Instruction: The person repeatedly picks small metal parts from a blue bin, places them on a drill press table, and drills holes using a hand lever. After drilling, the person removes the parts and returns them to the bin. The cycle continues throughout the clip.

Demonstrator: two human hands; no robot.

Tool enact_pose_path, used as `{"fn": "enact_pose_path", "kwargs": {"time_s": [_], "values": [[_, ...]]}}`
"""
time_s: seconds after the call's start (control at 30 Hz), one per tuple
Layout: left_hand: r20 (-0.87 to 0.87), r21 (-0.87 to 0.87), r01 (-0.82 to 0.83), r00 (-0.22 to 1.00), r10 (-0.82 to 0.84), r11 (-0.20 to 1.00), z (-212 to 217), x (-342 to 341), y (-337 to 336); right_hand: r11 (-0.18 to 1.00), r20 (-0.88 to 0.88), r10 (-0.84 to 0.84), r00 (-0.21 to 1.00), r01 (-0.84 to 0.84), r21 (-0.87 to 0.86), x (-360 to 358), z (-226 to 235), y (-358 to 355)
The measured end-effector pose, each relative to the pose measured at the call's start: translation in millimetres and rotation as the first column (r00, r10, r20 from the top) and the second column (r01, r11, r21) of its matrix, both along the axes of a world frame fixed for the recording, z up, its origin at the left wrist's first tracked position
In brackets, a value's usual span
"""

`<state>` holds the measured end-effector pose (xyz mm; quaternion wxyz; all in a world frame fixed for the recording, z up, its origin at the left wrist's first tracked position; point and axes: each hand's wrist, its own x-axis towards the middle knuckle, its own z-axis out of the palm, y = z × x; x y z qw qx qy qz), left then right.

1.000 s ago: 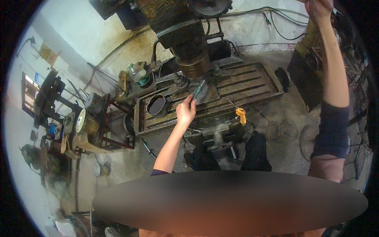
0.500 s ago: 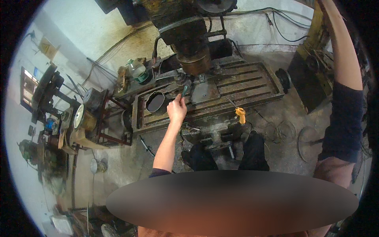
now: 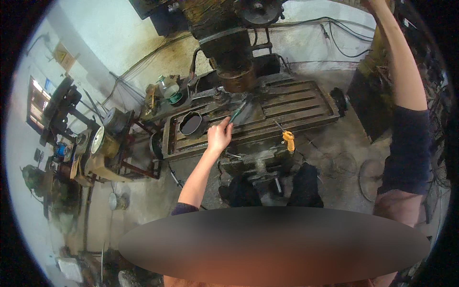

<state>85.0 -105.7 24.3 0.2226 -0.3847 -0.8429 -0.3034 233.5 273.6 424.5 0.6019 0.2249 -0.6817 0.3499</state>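
- One slim green tool [image 3: 236, 114] is in the left hand [image 3: 220, 137], whose grip is closed around its near end; the tool slants far and to the right over the slotted worktop [image 3: 301, 103].
- Its far end lies just beside the machine's round spindle head [image 3: 236, 80]; whether it touches the flat plate [image 3: 254, 115] there cannot be told, since that end is blurred.
- The right hand [image 3: 375, 3] is mostly cut off at the far right of the view, well apart from the worktop; whether its grip is wide, narrow or holding something cannot be told.
- Left of the left hand, an open container [image 3: 203, 130] with dark contents stands on the worktop's left part.
- To the right, a yellow-handled tool [image 3: 289, 141] sits at the worktop's near edge, its thin tube pointing far and left.
- Far left, beyond the container, stands a clear bottle [image 3: 169, 89] with a green lower part.
- A dark handwheel [image 3: 338, 101] is at the worktop's right end.
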Motion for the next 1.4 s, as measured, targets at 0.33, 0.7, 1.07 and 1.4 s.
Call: {"fn": "enact_pose_path", "kwargs": {"time_s": [0.33, 0.7, 1.07, 1.4], "values": [[0.046, 0.028, -0.207, 0.978, 0.206, 0.978, -10.8, -20.2, 30.4, 0.987, 0.041, 0.153, 0.987, -0.151, -0.055, -3.1, -3.0, 2.4], [-0.099, 0.059, -0.220, 0.969, 0.225, 0.974, 4.8, -0.1, -92.9, 0.980, 0.083, 0.156, 0.984, -0.144, -0.134, 8.3, -3.9, -12.6], [0.032, -0.210, -0.525, 0.839, 0.543, 0.825, -25.8, -27.8, -151.3, 0.942, 0.499, 0.320, 0.806, -0.213, -0.261, 53.2, -316.9, -28.3], [-0.078, -0.163, -0.475, 0.880, 0.469, 0.865, -0.2, -2.3, -182.6, 0.735, 0.750, 0.632, 0.198, 0.155, -0.660, 20.8, -597.2, -80.9]]}}
